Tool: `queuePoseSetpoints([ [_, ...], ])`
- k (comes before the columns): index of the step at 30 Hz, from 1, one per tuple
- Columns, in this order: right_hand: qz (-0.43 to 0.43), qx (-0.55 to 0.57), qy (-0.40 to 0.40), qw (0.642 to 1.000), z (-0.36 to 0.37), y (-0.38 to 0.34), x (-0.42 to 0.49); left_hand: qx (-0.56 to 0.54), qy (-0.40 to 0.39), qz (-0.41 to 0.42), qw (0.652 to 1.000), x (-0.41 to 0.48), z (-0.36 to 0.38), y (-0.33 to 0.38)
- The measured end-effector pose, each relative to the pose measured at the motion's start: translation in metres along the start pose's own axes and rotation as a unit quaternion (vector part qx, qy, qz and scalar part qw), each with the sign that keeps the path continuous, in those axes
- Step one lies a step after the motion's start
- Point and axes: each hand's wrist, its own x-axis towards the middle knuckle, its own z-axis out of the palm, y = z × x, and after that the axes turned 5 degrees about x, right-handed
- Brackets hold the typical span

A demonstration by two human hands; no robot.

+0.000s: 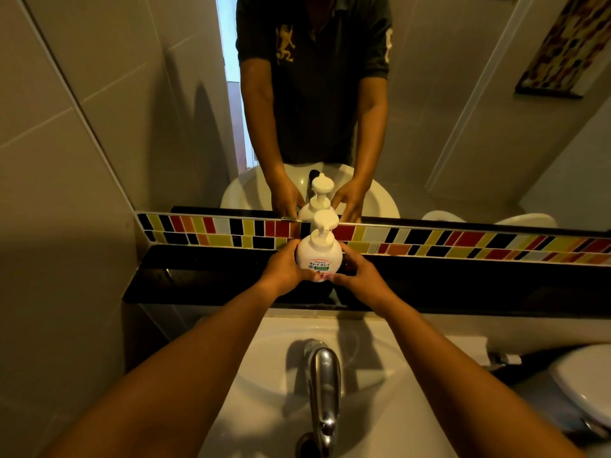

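Holding white pump bottle [319, 256] upright at black ledge [198, 279], both hands engaged.

Left hand [284, 269]: fingers curled round the bottle's left flank. Right hand [360, 276]: fingers curled round its lower right side, thumb across the front near the label's foot. Bottle: rounded white body, printed label facing the camera, pump head pointing up; placed between the hands, low over the ledge, directly below the mirror [165, 110]; whether its base touches the ledge cannot be told. Mirror: reflects bottle, hands and a dark shirt. Multicoloured tile strip [463, 242]: between mirror and ledge, behind the pump head. White sink [264, 358] with chrome tap [324, 375]: nearer the camera, under the forearms. White toilet lid [588, 381]: far right.
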Motion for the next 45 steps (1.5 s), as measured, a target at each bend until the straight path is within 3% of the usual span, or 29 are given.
queuePoseSetpoints([
  [9,-0.005,0.045,0.026,0.999,0.002,-0.001,0.005,-0.011,-0.006,0.002,1.000,0.002,0.000,0.002],
  [19,0.002,0.043,0.019,0.999,-0.003,0.004,0.006,-0.114,0.012,0.009,0.993,-0.007,0.001,-0.007],
  [37,0.016,0.044,0.017,0.999,-0.004,0.014,0.011,-0.098,0.016,0.016,0.995,-0.003,0.005,-0.015],
  [39,0.027,0.025,0.029,0.999,-0.005,0.021,0.012,-0.074,0.029,0.024,0.997,-0.004,0.004,-0.021],
  [41,0.035,-0.044,0.076,0.996,-0.006,0.031,0.011,0.019,0.061,0.031,0.997,-0.006,0.002,-0.030],
  [45,0.002,-0.287,0.181,0.941,-0.010,0.043,-0.002,0.255,0.162,0.053,0.952,-0.015,-0.008,-0.048],
])
